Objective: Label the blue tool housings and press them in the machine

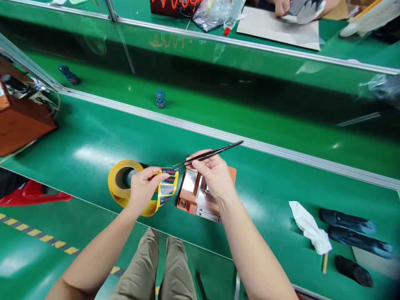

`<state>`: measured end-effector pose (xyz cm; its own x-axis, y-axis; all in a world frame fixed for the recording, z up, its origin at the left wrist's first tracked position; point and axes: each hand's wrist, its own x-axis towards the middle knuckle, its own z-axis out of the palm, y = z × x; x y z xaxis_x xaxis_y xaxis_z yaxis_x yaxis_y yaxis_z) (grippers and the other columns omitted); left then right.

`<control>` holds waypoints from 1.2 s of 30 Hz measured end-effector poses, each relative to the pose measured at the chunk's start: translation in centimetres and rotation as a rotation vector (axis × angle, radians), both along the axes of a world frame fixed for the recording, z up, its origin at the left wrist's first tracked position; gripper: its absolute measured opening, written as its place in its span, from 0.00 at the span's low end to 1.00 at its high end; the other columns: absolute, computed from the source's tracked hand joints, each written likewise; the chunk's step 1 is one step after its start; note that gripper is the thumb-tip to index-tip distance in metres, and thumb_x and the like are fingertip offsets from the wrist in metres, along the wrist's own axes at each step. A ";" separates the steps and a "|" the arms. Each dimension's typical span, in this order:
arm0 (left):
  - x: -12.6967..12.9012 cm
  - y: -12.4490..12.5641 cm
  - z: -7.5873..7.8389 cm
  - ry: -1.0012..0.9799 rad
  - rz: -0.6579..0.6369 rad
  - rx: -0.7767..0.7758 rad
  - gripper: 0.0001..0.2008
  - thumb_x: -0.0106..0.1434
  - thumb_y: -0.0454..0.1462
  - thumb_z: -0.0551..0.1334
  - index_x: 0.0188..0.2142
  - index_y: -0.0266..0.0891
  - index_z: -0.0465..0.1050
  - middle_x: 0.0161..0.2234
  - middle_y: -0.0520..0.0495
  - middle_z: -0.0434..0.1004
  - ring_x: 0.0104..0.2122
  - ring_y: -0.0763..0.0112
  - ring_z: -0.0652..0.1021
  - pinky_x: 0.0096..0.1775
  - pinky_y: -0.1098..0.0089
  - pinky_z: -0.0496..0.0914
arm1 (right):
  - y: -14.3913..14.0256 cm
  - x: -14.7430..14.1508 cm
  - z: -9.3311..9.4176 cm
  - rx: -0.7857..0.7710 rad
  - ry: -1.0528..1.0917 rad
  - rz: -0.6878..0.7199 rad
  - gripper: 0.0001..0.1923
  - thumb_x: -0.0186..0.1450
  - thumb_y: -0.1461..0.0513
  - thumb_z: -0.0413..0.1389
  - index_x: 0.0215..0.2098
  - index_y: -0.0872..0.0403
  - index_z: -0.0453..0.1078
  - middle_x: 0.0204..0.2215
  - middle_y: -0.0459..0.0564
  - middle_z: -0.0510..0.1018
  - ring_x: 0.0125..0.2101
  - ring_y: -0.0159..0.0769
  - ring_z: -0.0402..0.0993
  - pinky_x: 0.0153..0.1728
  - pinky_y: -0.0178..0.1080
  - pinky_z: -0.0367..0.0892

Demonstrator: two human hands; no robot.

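Observation:
My left hand (146, 185) pinches the loose end of a yellow strip of dark blue labels (167, 190). This strip comes off a yellow label roll (114, 183) lying on the green bench beside the hand. Black tweezers (215, 153) are gripped between the thumb and fingers of my right hand (215, 173). Their tips point left, close to the top label on the strip; whether they touch it I cannot tell. Under my right hand sits an orange-brown fixture with metal plates (190, 187), partly covered by the hand.
Two small blue housings (160, 99) (68, 75) stand on the green strip behind the metal rail (150, 118). At right lie a crumpled white tissue (309, 227) and several dark tool bodies (348, 221). An orange machine (21, 112) stands at left. Across the partition, another person's hands (300, 10) work.

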<state>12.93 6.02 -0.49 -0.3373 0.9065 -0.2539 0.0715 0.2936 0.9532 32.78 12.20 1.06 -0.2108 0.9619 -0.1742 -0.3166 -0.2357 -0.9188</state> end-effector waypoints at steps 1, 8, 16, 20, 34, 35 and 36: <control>0.0 0.0 0.2 -0.011 -0.004 0.001 0.12 0.49 0.42 0.74 0.29 0.38 0.80 0.26 0.51 0.81 0.27 0.70 0.78 0.30 0.73 0.74 | 0.3 -0.3 0.0 -0.006 -0.007 0.017 0.14 0.55 0.56 0.71 0.37 0.49 0.75 0.34 0.46 0.83 0.35 0.34 0.80 0.42 0.40 0.77; 0.0 0.2 0.8 0.127 -0.108 0.012 0.12 0.55 0.44 0.70 0.31 0.38 0.80 0.29 0.49 0.82 0.28 0.68 0.79 0.31 0.72 0.72 | 0.4 -0.7 -0.3 0.020 -0.078 0.041 0.16 0.54 0.54 0.71 0.35 0.51 0.73 0.31 0.45 0.82 0.32 0.34 0.79 0.40 0.40 0.77; 2.8 5.1 -0.2 1.026 -0.463 -0.022 0.28 0.70 0.54 0.51 0.48 0.34 0.76 0.36 0.34 0.83 0.33 0.53 0.82 0.35 0.64 0.71 | -1.3 4.8 -0.5 0.094 -0.217 -0.118 0.13 0.59 0.54 0.68 0.36 0.50 0.72 0.30 0.44 0.80 0.32 0.34 0.79 0.37 0.40 0.76; 4.5 6.5 -0.9 1.270 -0.629 -0.145 0.31 0.69 0.56 0.50 0.59 0.36 0.68 0.32 0.35 0.82 0.31 0.48 0.82 0.33 0.62 0.70 | -2.3 8.8 -1.0 0.070 -0.236 -0.132 0.12 0.61 0.56 0.66 0.38 0.51 0.71 0.31 0.44 0.81 0.32 0.34 0.80 0.38 0.39 0.76; 7.6 -4.1 -1.3 0.957 -0.842 0.655 0.15 0.67 0.40 0.63 0.52 0.42 0.73 0.50 0.42 0.80 0.52 0.57 0.76 0.55 0.56 0.65 | -4.1 11.7 -3.7 0.100 -0.296 -0.139 0.14 0.63 0.51 0.64 0.38 0.50 0.68 0.32 0.46 0.81 0.37 0.37 0.80 0.41 0.40 0.71; 8.2 -5.0 -1.7 0.962 -0.889 0.662 0.17 0.66 0.40 0.63 0.54 0.41 0.72 0.53 0.40 0.79 0.56 0.55 0.74 0.57 0.55 0.63 | -4.1 11.7 -3.7 0.106 -0.288 -0.136 0.14 0.63 0.52 0.64 0.38 0.50 0.68 0.32 0.46 0.82 0.36 0.36 0.80 0.41 0.40 0.71; 8.7 -5.7 -2.1 0.976 -0.908 0.656 0.19 0.66 0.40 0.63 0.56 0.40 0.71 0.55 0.39 0.77 0.58 0.54 0.72 0.59 0.53 0.62 | -4.1 11.8 -3.8 0.108 -0.280 -0.134 0.13 0.63 0.52 0.64 0.38 0.50 0.68 0.32 0.46 0.82 0.36 0.36 0.80 0.41 0.40 0.72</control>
